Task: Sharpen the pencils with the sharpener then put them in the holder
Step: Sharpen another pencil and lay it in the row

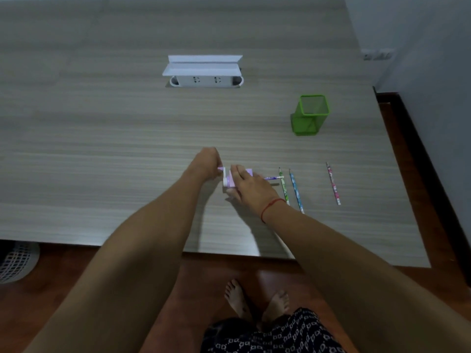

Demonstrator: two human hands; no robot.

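Observation:
A small purple and white crank sharpener stands on the grey wood-grain table. My right hand lies over its body and holds it down. My left hand is closed on the crank handle at its left side. A purple pencil sticks out of the sharpener to the right. Three more pencils lie to the right: green, blue and pink. The green mesh holder stands upright further back on the right, and no pencils show inside it.
A white socket box with a raised lid is set into the table at the back centre. The table's front edge runs just below my forearms, its right edge near a wall. A white basket sits on the floor at left.

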